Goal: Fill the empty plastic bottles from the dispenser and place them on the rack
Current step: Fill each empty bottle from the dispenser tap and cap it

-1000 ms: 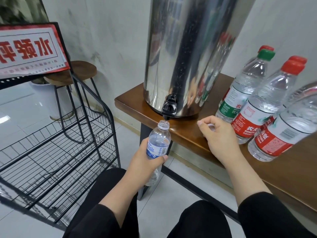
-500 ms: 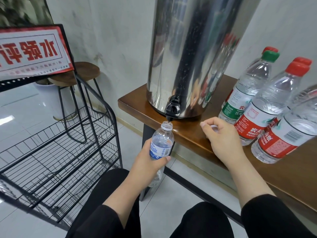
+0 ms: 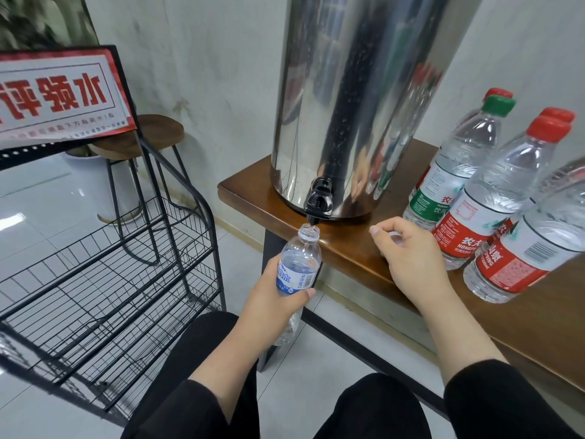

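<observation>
- A person's left hand (image 3: 272,307) gripped a small uncapped plastic bottle (image 3: 299,269) with a blue label, fingers wrapped round its middle.
- The bottle's open mouth sat directly under the black tap (image 3: 319,202) of a tall steel dispenser (image 3: 357,99).
- The right hand (image 3: 408,253) rested on the wooden table (image 3: 522,324), fingers curled round a small white cap (image 3: 395,239).
- Larger capped bottles (image 3: 493,198) stood on the table, right of the dispenser.
- A black wire rack (image 3: 104,274) stood to the left.

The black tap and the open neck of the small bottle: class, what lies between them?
In the head view, nothing solid: the bottle neck sits just under the black tap, with only a narrow gap.
</observation>
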The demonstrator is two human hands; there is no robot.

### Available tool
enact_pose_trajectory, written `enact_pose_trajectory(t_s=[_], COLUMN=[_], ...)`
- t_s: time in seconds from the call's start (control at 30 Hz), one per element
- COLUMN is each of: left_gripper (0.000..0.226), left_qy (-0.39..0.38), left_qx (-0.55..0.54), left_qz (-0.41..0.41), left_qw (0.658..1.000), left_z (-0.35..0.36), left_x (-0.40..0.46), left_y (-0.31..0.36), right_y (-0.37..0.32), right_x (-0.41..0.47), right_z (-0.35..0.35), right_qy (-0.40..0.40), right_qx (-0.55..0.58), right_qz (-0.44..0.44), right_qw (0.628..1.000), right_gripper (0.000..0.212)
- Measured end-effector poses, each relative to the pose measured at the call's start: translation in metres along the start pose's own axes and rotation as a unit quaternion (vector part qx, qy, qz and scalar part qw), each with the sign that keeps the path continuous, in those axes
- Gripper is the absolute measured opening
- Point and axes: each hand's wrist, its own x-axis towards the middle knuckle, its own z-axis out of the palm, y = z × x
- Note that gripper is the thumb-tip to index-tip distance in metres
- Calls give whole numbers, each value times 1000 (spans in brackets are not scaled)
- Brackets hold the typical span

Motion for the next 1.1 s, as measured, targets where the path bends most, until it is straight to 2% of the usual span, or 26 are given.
enact_pose_trajectory(t_s=[1.1], left_gripper=[54], left_qy=[2], left_qx=[6], left_qz=[2], left_qw=[1000], left_z=[2], left_x=[1], left_y=[-3], right_y=[-2], right_x=[-1], right_z=[0], right_qy=[-3], right_qx=[-13], right_qz=[8], right_qw=[1000], right_gripper=[16])
